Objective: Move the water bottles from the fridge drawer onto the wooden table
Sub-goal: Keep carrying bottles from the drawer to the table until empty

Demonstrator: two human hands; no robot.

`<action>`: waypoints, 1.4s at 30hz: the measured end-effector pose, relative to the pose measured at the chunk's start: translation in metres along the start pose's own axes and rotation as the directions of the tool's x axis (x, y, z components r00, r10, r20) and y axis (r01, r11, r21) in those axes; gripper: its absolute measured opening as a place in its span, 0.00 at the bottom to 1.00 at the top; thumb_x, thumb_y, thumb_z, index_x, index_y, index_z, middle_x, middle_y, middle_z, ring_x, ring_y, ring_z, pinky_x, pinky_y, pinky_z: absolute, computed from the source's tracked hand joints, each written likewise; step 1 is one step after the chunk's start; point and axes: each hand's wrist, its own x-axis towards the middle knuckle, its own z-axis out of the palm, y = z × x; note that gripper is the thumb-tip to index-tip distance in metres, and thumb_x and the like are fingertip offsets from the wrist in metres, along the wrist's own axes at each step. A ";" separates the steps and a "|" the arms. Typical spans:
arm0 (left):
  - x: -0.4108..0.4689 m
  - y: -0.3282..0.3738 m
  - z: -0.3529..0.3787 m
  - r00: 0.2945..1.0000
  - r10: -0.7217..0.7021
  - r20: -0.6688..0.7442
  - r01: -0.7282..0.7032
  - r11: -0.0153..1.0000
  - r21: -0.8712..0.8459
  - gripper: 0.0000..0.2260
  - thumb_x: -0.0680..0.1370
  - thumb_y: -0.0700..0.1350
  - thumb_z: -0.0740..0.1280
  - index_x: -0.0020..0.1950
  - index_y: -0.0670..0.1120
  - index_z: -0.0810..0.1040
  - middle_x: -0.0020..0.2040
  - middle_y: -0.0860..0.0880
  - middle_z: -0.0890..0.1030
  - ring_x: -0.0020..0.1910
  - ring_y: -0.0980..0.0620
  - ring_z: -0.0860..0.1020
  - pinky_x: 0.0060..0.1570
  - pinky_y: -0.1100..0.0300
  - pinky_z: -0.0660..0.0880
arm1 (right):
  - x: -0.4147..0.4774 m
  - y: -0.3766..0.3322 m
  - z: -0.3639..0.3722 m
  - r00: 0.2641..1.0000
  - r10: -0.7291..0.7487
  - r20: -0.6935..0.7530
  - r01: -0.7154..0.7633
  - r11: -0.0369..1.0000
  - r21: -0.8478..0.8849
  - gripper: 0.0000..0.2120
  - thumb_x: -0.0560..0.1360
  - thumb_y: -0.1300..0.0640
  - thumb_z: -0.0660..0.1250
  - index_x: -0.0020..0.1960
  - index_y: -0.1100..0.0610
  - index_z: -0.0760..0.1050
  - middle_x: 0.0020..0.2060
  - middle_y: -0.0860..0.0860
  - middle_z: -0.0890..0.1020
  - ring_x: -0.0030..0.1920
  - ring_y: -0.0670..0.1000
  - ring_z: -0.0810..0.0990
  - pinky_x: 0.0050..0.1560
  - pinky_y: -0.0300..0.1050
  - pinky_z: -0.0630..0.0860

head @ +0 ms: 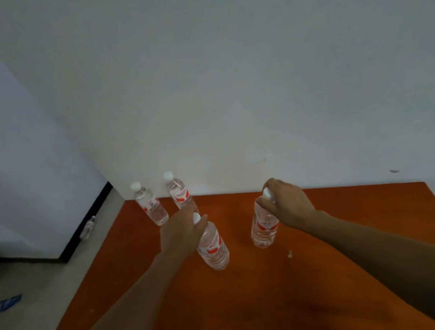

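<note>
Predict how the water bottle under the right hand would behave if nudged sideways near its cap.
It would probably tip rather than slide: the bottle is tall and narrow. It looks full of water, so likely heavy for its size. On its side, the round body would probably roll. The right hand grips it at the cap.

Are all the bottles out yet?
Two are done: the back left bottle and the back right bottle stand alone on the wooden table. The left hand grips a third bottle by its top, the right hand a fourth bottle. Left: letting go; the fridge drawer is out of view.
</note>
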 end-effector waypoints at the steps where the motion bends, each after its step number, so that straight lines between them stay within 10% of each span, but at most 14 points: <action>1: 0.017 -0.006 0.003 1.000 0.016 0.011 -0.016 1.000 -0.001 0.11 0.79 0.54 0.62 0.54 0.47 0.75 0.46 0.50 0.81 0.43 0.52 0.80 0.41 0.59 0.74 | 0.015 -0.001 0.008 1.000 -0.008 0.000 0.008 1.000 0.001 0.18 0.78 0.43 0.62 0.59 0.57 0.72 0.51 0.55 0.80 0.47 0.53 0.79 0.43 0.44 0.75; 30: 0.221 -0.083 0.076 0.875 0.471 0.115 -0.475 0.880 0.007 0.17 0.80 0.55 0.58 0.60 0.45 0.74 0.56 0.46 0.76 0.53 0.48 0.76 0.49 0.53 0.75 | 0.116 -0.050 0.094 0.906 0.421 0.030 -0.399 0.877 -0.268 0.29 0.78 0.46 0.64 0.74 0.50 0.58 0.63 0.54 0.75 0.58 0.54 0.77 0.52 0.48 0.77; 42: 0.052 0.073 0.042 0.556 0.819 0.139 -0.808 0.572 -0.139 0.09 0.79 0.50 0.61 0.50 0.46 0.76 0.47 0.47 0.80 0.41 0.48 0.77 0.38 0.57 0.73 | -0.161 -0.053 -0.005 0.676 0.710 -0.194 -0.734 0.631 -0.250 0.21 0.79 0.46 0.63 0.69 0.51 0.69 0.61 0.51 0.76 0.57 0.53 0.77 0.53 0.48 0.77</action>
